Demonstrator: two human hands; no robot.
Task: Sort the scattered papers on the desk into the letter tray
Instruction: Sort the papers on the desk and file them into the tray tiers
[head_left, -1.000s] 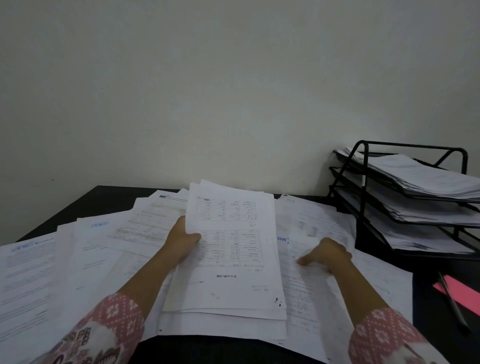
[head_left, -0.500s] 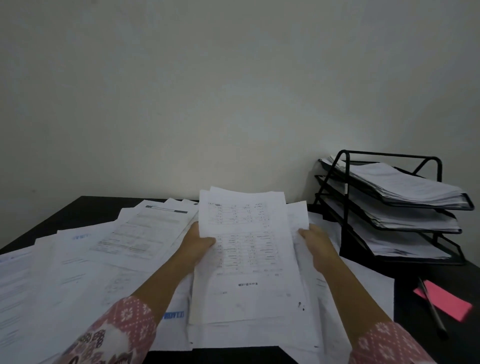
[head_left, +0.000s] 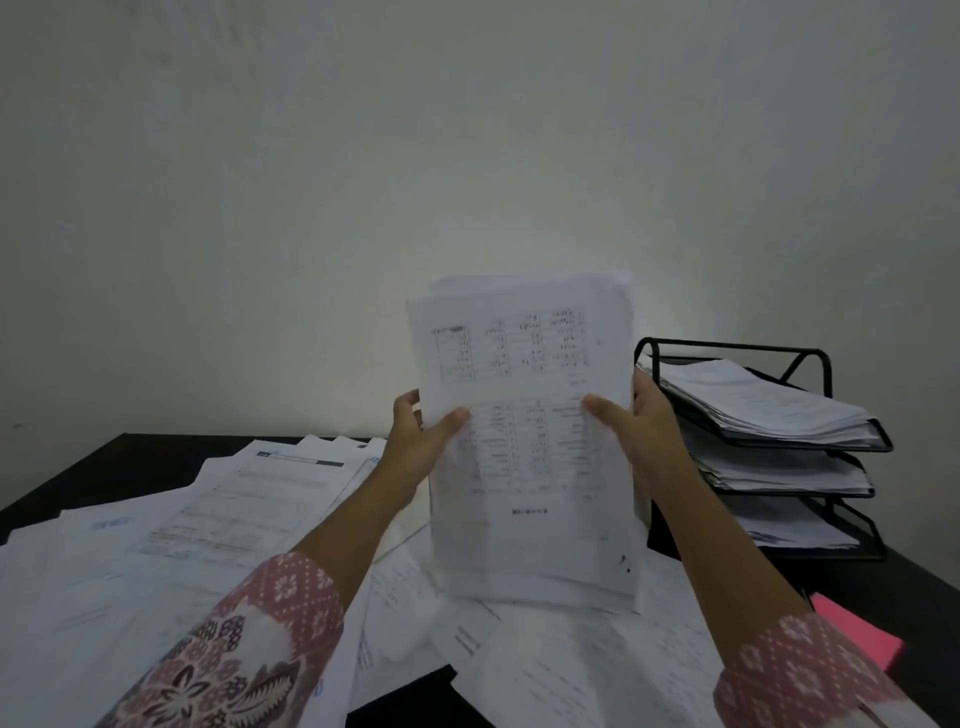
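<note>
L hand (head_left: 415, 441) & R hand (head_left: 641, 423) gripped stack (head_left: 524, 441) upright by its sides, thumbs in front; tray (head_left: 810, 452) just R of grip, loose papers (head_left: 197, 530) below.

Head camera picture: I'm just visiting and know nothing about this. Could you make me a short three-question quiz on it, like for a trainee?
1. True or false: only the left hand holds the stack of papers.
2. How many tiers of the letter tray hold paper? A) one B) two C) three
3. Fill in: the pad lying on the desk near the tray is ___ in colour.
Key: 1 false, the right hand grips it too; 2 C; 3 pink.
</note>
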